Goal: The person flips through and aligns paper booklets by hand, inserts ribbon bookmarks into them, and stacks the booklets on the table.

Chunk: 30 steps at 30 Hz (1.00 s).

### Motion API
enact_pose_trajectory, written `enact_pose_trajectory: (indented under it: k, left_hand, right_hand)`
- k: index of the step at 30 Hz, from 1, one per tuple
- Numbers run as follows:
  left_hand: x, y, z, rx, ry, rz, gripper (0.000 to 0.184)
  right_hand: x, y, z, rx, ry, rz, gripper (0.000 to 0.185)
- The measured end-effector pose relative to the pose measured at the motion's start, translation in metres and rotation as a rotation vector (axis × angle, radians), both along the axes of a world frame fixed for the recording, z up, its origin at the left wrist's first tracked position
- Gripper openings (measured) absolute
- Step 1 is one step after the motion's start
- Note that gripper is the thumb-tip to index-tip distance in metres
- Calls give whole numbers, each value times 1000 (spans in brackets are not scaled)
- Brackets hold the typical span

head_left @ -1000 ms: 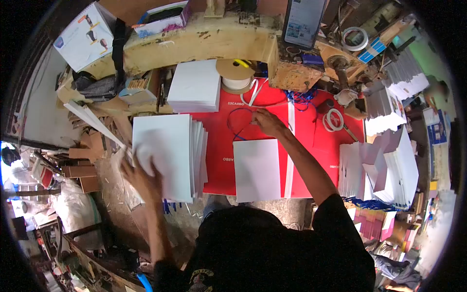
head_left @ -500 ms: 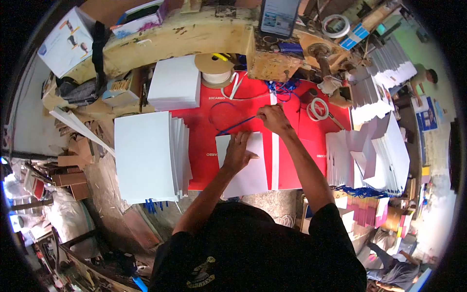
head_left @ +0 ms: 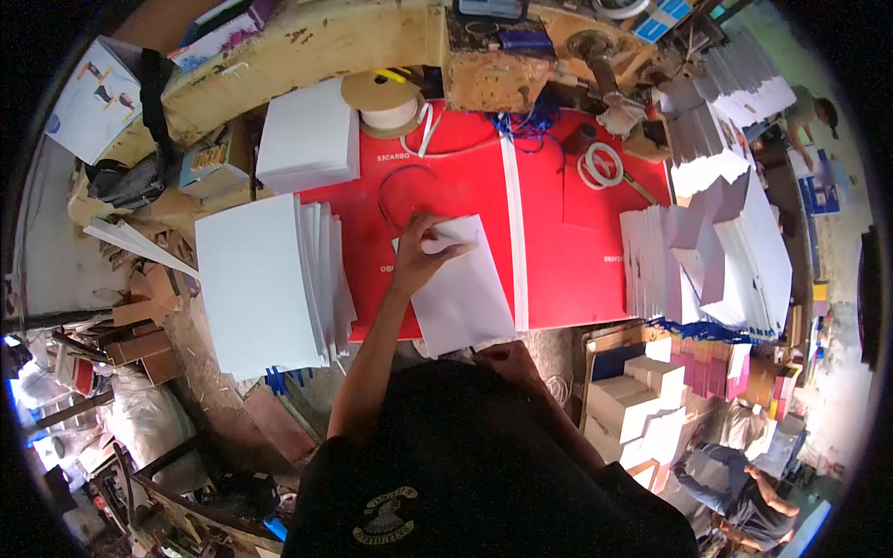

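Note:
A flat white paper bag lies slightly tilted on the red board, its near end at the board's front edge. My left hand is at the bag's far end, thumb and fingers curled round its top edge. Low down, by the near edge of the bag, my right hand has its fingers pressed together; a small dark tip shows there, but what they hold is unclear. A thin blue cord curves over the red board beyond my left hand.
White stacks stand at left and right, with blue cords hanging below. Behind are another white stack, a ribbon spool, tangled blue cords and tape rolls. Another person is at lower right.
My right hand has left the blue cord's end beyond the bag and come down to the near edge. My left hand has gone from lying on the bag to gripping its far edge. The view has shifted.

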State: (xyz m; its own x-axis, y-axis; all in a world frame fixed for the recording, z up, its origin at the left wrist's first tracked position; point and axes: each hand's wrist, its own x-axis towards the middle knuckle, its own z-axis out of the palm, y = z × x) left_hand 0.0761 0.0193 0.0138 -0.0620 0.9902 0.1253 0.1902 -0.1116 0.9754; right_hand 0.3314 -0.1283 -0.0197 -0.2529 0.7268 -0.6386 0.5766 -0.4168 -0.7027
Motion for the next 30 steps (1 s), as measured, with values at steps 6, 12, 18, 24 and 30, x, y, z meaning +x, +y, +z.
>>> enact_pose_trajectory:
  k: [6, 12, 18, 24, 30]
  left_hand:
    - [-1, -62, -30, -80, 263, 433, 68]
    - [2, -88, -16, -612, 227, 230, 40]
    - [13, -121, 112, -310, 280, 192, 20]
    - [-94, -149, 232, -145, 22, 479, 23]
    - [-248, -168, 182, -95, 695, 639, 44]
  right_hand:
    - [22, 30, 51, 184, -50, -49, 20]
    - [20, 70, -13, 411, 337, -291, 23]
    - [-5, 131, 4, 310, 376, -412, 39]
    - [-113, 181, 16, -460, 675, 83, 46]
    - [-174, 249, 22, 201, 427, 119, 50]
